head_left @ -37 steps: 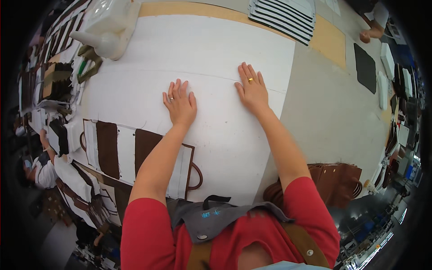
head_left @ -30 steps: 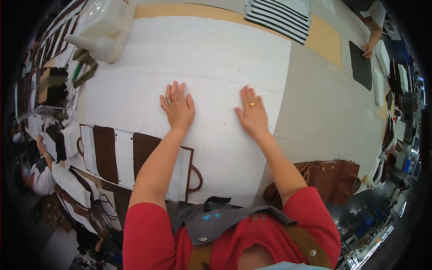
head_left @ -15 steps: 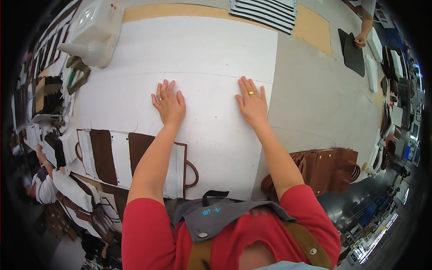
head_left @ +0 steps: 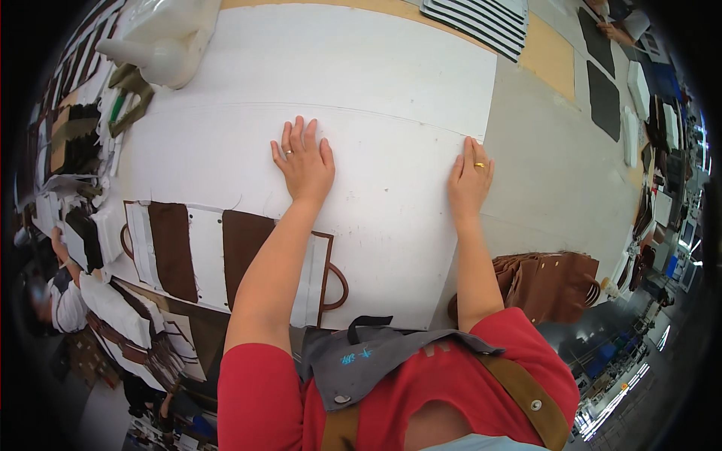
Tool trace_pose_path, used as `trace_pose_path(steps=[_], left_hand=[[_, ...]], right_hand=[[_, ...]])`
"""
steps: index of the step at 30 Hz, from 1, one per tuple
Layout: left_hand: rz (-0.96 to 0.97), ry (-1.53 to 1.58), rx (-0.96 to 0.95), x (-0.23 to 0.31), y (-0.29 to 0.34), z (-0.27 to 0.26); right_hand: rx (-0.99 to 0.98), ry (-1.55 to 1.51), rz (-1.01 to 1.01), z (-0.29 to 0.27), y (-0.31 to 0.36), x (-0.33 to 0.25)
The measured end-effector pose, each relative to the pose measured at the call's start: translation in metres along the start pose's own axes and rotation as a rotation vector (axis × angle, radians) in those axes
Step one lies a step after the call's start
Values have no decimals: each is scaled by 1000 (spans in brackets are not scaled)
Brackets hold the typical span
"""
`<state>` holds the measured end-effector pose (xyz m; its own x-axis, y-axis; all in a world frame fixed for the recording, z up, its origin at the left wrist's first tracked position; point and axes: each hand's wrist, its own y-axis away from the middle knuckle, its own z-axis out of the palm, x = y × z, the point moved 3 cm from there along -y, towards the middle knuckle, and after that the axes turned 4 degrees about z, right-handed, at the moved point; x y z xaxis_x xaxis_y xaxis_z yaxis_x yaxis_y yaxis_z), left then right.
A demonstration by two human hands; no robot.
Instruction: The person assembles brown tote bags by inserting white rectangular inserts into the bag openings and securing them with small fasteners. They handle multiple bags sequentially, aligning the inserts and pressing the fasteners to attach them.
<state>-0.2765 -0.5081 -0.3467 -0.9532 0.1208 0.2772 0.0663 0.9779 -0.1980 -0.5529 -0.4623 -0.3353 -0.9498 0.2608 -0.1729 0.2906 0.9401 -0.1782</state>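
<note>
A large white sheet (head_left: 376, 180) covers the middle of the table, with a thin straight seam or edge line running across it. My left hand (head_left: 307, 165) lies flat on the sheet just below that line, its fingers spread and a ring on one of them. At the sheet's right edge rests my right hand (head_left: 471, 186), fingers stretched out close together with the tips at the line. Neither hand grips anything. Partly under my left forearm is a brown-and-white striped bag panel (head_left: 204, 252) with a brown handle at each end.
Brown bag pieces with handles (head_left: 553, 282) are stacked at the right front. At the far left stand a translucent white container (head_left: 162, 52) and a green-handled tool (head_left: 118, 107). Black-edged strips (head_left: 481, 22) lie at the back. A co-worker's hand (head_left: 617, 34) is near dark panels (head_left: 604, 101).
My right hand has slid rightward to the sheet's edge, its fingers drawn closer together. The left hand stays flat on the sheet. The co-worker's dark panels now lie apart. The view has shifted slightly.
</note>
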Motion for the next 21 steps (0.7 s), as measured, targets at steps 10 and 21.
trace_pose_path(steps=[10, 21], left_hand=[[13, -56, 17, 1, -1, 1], [-9, -27, -22, -1, 0, 3]], right_hand=[[-90, 126, -247, -2, -51, -1], [-623, -302, -640, -19, 2, -79]])
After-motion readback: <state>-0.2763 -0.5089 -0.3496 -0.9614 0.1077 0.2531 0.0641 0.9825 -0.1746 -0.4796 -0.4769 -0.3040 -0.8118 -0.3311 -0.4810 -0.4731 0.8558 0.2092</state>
